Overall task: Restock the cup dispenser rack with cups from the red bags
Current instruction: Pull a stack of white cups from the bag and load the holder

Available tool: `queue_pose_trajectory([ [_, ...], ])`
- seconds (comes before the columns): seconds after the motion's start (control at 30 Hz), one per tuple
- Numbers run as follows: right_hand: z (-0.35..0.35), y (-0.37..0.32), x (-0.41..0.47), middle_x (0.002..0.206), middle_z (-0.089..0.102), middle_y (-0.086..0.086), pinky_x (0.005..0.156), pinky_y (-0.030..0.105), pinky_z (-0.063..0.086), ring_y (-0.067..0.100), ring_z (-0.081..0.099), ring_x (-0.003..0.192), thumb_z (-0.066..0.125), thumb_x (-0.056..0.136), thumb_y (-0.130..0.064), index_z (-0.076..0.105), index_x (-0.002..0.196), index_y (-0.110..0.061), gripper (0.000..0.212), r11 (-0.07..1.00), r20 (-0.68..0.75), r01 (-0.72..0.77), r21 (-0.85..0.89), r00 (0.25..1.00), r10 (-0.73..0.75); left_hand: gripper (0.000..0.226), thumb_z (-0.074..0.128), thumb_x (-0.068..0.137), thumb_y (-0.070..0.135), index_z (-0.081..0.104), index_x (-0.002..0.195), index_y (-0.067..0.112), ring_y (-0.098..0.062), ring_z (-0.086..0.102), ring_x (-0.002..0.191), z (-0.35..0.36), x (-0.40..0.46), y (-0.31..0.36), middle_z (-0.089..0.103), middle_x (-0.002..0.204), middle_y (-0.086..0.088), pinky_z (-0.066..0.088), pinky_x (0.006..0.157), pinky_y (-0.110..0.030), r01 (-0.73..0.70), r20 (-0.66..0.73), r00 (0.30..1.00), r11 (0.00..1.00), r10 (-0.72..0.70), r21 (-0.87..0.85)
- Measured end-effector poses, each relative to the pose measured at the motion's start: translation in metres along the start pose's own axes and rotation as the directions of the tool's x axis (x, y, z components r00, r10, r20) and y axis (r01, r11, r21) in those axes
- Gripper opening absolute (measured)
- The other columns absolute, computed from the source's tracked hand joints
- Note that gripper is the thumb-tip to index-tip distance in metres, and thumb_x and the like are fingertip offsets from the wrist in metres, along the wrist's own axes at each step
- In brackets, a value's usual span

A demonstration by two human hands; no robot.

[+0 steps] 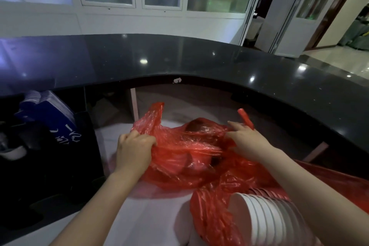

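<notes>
A crumpled red plastic bag (185, 152) lies on the white lower desk (147, 217) in front of me. My left hand (133, 150) grips the bag's left edge just below one raised handle. My right hand (247, 140) holds the bag's right side next to the other handle, which sticks up. Dark shapes show through the plastic, but I cannot tell what they are. At the bottom right a sleeve of nested white cups (265, 219) lies on its side, sticking out of a second red bag (213, 211). The cup dispenser rack stands at the left with blue-printed cups (48, 112) in it.
A curved black counter (199, 62) wraps round the desk above and to the right. Dark equipment (46, 166) fills the left side beside the bag. Open cubbies sit under the counter behind the bag. Windows and a doorway lie beyond.
</notes>
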State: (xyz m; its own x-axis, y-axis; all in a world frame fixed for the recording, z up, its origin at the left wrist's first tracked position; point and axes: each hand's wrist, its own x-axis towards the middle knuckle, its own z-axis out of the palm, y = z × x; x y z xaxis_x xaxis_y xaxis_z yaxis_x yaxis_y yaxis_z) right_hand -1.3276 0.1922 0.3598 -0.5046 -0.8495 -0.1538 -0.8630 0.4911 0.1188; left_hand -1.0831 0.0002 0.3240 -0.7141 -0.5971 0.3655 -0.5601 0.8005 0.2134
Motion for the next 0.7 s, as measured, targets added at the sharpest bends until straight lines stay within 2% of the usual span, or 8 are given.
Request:
queue_pose_trajectory([
  [0.07, 0.002, 0.001, 0.004, 0.154, 0.029, 0.001, 0.103, 0.047, 0.039, 0.026, 0.033, 0.138, 0.062, 0.087, -0.044, 0.045, 0.136, -0.025, 0.055, 0.998, 0.031, -0.059, -0.005, 0.998, 0.059, 0.026, 0.051, 0.075, 0.007, 0.072, 0.073, 0.022, -0.027, 0.059, 0.083, 0.000, -0.003, 0.000, 0.072, 0.080, 0.005, 0.034, 0.078, -0.039, -0.001, -0.026, 1.000, 1.000, 0.001, -0.011],
  [0.17, 0.005, 0.007, 0.012, 0.155, 0.024, 0.008, 0.102, 0.042, 0.042, 0.029, 0.040, 0.133, 0.059, 0.085, -0.057, 0.034, 0.142, -0.007, 0.079, 0.963, -0.038, -0.192, 0.188, 0.979, 0.202, 0.024, 0.048, 0.067, 0.013, 0.070, 0.067, 0.020, -0.029, 0.059, 0.076, 0.000, -0.013, -0.006, 0.071, 0.074, 0.002, 0.037, 0.075, -0.040, 0.034, 0.007, 0.999, 0.999, -0.035, 0.016],
  [0.27, 0.006, 0.009, 0.021, 0.157, 0.016, 0.013, 0.098, 0.042, 0.043, 0.034, 0.044, 0.130, 0.045, 0.088, -0.066, 0.030, 0.144, -0.001, 0.087, 0.818, 0.012, -0.396, 0.416, 0.902, 0.431, 0.022, 0.053, 0.076, 0.012, 0.072, 0.072, 0.021, -0.030, 0.059, 0.083, 0.004, -0.024, -0.014, 0.071, 0.082, 0.000, 0.036, 0.077, -0.040, 0.108, 0.070, 0.991, 0.990, -0.115, 0.093],
  [0.33, 0.007, 0.007, 0.024, 0.156, 0.019, 0.015, 0.093, 0.045, 0.044, 0.038, 0.047, 0.125, 0.038, 0.091, -0.065, 0.033, 0.143, -0.001, 0.082, 0.773, 0.064, -0.477, 0.417, 0.864, 0.499, 0.022, 0.055, 0.085, 0.016, 0.073, 0.088, 0.028, -0.026, 0.054, 0.100, 0.007, -0.029, -0.018, 0.069, 0.101, 0.005, 0.033, 0.084, -0.038, 0.149, 0.194, 0.964, 0.974, -0.182, 0.171],
  [0.43, 0.006, -0.001, 0.023, 0.156, 0.021, 0.009, 0.099, 0.053, 0.039, 0.039, 0.037, 0.130, 0.044, 0.095, -0.051, 0.040, 0.138, -0.012, 0.058, 0.887, -0.022, -0.416, 0.202, 0.903, 0.428, 0.035, 0.054, 0.083, 0.024, 0.063, 0.116, 0.034, -0.020, 0.045, 0.118, 0.002, -0.030, -0.016, 0.057, 0.124, 0.011, 0.036, 0.094, -0.036, 0.159, 0.344, 0.906, 0.950, -0.248, 0.268],
  [0.53, 0.006, -0.008, 0.023, 0.160, 0.004, 0.004, 0.103, 0.066, 0.024, 0.034, 0.011, 0.143, 0.056, 0.091, -0.035, 0.036, 0.141, -0.023, 0.056, 0.961, -0.154, -0.275, -0.043, 0.952, 0.265, 0.074, 0.059, 0.073, 0.016, 0.037, 0.142, 0.028, -0.021, 0.038, 0.133, -0.009, -0.024, -0.007, 0.044, 0.143, 0.004, 0.031, 0.109, -0.035, 0.170, 0.300, 0.941, 0.985, -0.154, -0.026],
  [0.6, 0.003, -0.012, 0.021, 0.160, 0.010, 0.004, 0.103, 0.066, 0.026, 0.027, 0.012, 0.146, 0.063, 0.086, -0.036, 0.040, 0.141, -0.023, 0.061, 0.982, -0.231, -0.173, -0.070, 0.961, 0.152, 0.076, 0.058, 0.069, 0.004, 0.040, 0.140, 0.022, -0.019, 0.037, 0.135, -0.016, -0.015, 0.006, 0.044, 0.143, 0.001, 0.024, 0.113, -0.030, 0.122, 0.180, 0.981, 0.953, -0.074, -0.278],
  [0.7, 0.000, -0.013, 0.018, 0.144, 0.042, 0.004, 0.104, 0.059, 0.030, 0.025, 0.039, 0.131, 0.071, 0.080, -0.035, 0.063, 0.120, -0.026, 0.041, 1.000, -0.367, -0.025, 0.007, 0.930, 0.026, 0.051, 0.053, 0.073, -0.007, 0.065, 0.116, 0.018, -0.018, 0.046, 0.128, -0.016, 0.000, 0.021, 0.059, 0.130, 0.001, 0.025, 0.108, -0.022, -0.035, 0.002, 0.999, 0.920, 0.039, -0.391],
])
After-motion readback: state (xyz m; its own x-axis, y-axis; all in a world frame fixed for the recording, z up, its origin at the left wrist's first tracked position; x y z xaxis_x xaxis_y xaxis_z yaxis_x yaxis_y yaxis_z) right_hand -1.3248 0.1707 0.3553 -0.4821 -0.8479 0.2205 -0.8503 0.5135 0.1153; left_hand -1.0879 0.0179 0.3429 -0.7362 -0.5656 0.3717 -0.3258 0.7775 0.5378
